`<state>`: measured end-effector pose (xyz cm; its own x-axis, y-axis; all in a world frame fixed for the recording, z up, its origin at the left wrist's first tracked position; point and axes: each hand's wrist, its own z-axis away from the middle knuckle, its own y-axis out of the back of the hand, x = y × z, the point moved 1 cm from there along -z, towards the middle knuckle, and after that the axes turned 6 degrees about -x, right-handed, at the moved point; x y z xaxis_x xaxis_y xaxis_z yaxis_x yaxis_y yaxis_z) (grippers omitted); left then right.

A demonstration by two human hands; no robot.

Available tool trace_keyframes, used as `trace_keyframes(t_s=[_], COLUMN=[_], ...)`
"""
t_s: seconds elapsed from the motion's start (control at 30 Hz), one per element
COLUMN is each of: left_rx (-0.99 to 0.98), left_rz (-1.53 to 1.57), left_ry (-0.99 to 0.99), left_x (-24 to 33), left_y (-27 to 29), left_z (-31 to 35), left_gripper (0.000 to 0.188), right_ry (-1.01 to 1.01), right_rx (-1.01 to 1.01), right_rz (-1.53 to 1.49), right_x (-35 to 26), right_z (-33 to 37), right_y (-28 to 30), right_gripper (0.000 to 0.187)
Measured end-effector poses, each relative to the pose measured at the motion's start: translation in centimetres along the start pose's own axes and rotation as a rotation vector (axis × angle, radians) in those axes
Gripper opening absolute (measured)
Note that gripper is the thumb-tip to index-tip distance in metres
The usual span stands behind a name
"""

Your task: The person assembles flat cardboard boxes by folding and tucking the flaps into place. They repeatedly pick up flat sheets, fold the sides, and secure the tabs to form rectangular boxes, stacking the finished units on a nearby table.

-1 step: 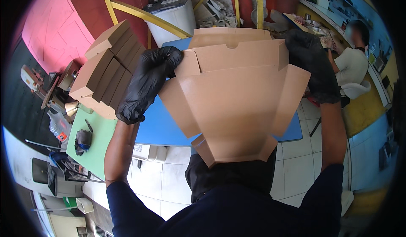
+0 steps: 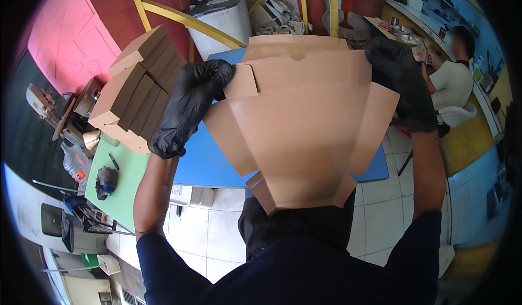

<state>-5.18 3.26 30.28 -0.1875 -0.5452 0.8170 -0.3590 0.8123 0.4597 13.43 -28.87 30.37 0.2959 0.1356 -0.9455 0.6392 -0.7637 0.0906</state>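
Observation:
A partly folded brown cardboard box is held up in front of me, its side flaps spread outward and its narrow near end by my lap. My left hand, in a black glove, pinches the box's far left corner beside a small folded tab. At the far right corner, my right hand, gloved in black too, grips the edge; its fingertips are partly hidden. Behind the held box, another brown cardboard piece shows above its far edge.
A blue table lies beneath the box. Folded boxes are stacked at the left, beside a green table bearing a dark cloth-like bundle and a pen. At the right, another person sits by a counter.
The tab at the far right corner, distinct before, now barely shows beside my right hand. Both hands stay in almost the same place.

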Motion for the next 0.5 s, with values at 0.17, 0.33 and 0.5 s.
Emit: trace_keyframes(t_s=[0.17, 0.33, 0.5], left_rx=[0.086, 0.231, -0.006], left_rz=[0.042, 0.147, 0.079], left_ry=[0.003, 0.039, 0.103], left_x=[-0.2, 0.2, -0.2], left_y=[0.5, 1.0, 1.2], left_z=[-0.9, -1.3, -2.0], left_gripper=[0.041, 0.043, 0.043], right_ry=[0.568, 0.586, 0.198], right_rx=[0.09, -0.151, -0.104], right_rz=[0.901, 0.685, -0.09], right_x=[-1.0, 1.3, 7.3], right_z=[0.2, 1.3, 1.7], right_y=[0.6, 0.7, -0.4], right_gripper=[0.029, 0.031, 0.026])
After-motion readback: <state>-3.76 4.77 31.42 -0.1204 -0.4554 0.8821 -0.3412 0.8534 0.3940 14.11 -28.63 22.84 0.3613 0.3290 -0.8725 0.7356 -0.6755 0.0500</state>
